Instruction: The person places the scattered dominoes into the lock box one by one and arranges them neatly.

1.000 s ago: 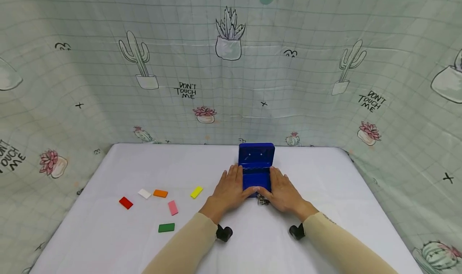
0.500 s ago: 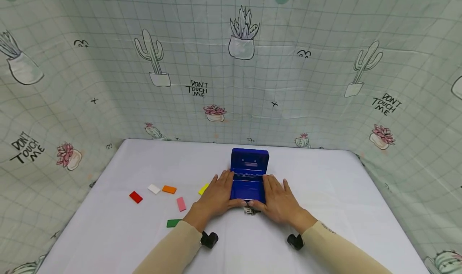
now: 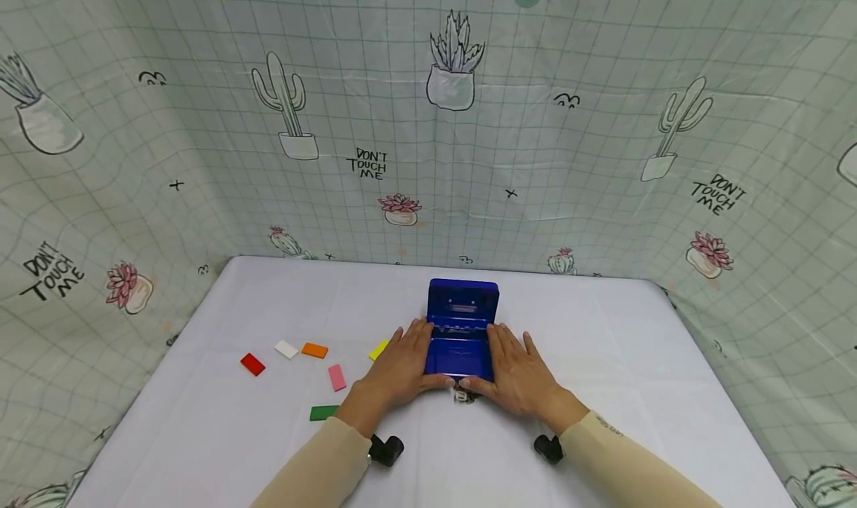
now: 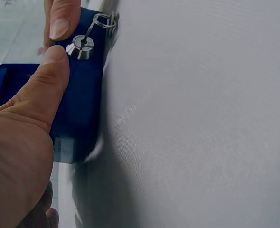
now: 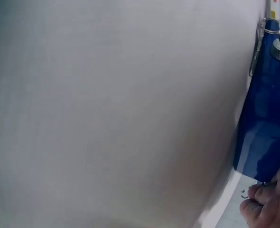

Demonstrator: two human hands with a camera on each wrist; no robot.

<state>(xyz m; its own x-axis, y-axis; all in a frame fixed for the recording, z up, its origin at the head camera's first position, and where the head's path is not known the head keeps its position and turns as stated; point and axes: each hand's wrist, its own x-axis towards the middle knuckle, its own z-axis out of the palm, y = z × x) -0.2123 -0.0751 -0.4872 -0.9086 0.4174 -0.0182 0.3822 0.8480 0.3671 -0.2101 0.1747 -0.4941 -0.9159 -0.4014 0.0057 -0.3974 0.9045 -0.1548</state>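
A blue metal cash box (image 3: pixel 460 357) stands on the white table, its lid (image 3: pixel 463 300) raised at the back. I see no contents in the part that shows. My left hand (image 3: pixel 400 367) holds its left side, fingers along the wall and thumb across the front. On the other side, my right hand (image 3: pixel 520 370) mirrors this, the two thumb tips close together at the front. A silver lock (image 4: pixel 83 46) with a key in it sits on the front wall near the left thumb tip. Metal rings (image 4: pixel 105 21) hang from the key.
On the left lie flat coloured blocks: red (image 3: pixel 252 364), white (image 3: pixel 286 349), orange (image 3: pixel 315 350), pink (image 3: pixel 337 378), green (image 3: pixel 323 413) and yellow (image 3: pixel 378 349), the last partly behind the left hand. A printed cloth (image 3: pixel 428 143) hangs behind the table (image 3: pixel 589 329).
Both hands have drawn the cash box toward me and to the left, mostly in the first half second. The head view has shifted slightly. The lid stays raised.
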